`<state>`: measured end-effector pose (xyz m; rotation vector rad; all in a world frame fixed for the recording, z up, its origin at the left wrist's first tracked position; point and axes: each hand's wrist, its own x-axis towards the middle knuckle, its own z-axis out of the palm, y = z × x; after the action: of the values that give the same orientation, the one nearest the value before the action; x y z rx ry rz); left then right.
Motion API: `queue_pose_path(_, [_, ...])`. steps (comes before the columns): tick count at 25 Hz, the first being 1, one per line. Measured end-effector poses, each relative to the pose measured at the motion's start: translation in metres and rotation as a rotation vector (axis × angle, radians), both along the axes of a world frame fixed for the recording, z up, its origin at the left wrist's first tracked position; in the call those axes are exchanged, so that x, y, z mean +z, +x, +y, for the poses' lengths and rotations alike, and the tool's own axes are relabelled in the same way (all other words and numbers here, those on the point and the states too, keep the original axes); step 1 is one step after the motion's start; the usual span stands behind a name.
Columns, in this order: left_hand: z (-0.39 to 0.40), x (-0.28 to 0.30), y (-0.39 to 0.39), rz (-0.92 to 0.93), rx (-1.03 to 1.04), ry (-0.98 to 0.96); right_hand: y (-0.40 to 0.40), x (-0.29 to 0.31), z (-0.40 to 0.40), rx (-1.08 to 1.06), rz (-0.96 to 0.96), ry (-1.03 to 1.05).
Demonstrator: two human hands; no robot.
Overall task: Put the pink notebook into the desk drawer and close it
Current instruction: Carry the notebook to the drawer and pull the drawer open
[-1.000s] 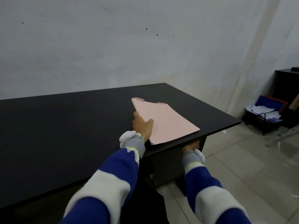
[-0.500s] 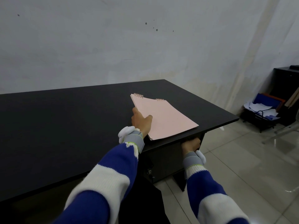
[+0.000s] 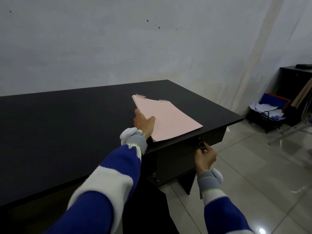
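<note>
Left hand (image 3: pixel 144 123) pinched notebook (image 3: pixel 167 119) at near-left edge, thumb on cover; notebook lay on desk (image 3: pixel 67 132) by front corner. Right hand (image 3: pixel 205 157) closed fingers on knob (image 3: pixel 201 144) of drawer (image 3: pixel 182 149). Drawer looked barely opened. Left: pull open, insert notebook, shut.

- Dim, cool, even light; the wall (image 3: pixel 152 48) reads grey-blue.
- The black tabletop (image 3: pixel 59 132) swallows detail and is nearly featureless.
- Bright glare spots sit on the glossy floor tiles (image 3: pixel 261 231) at lower right.
- Wide-angle bending shows at the edges; focus is slightly soft throughout.
</note>
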<state>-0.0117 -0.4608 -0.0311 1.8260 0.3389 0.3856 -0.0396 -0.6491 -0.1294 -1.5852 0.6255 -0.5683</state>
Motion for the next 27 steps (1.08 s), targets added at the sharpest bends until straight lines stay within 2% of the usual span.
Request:
queue_pose_path(16, [0.003, -0.001, 0.001, -0.005, 0.009, -0.003, -0.045, -0.024, -0.035, -0.037, -0.01, 0.052])
queue_pose_path(27, [0.006, 0.0, -0.003, -0.01, -0.038, 0.01, -0.063, -0.028, -0.044, -0.049, -0.005, -0.003])
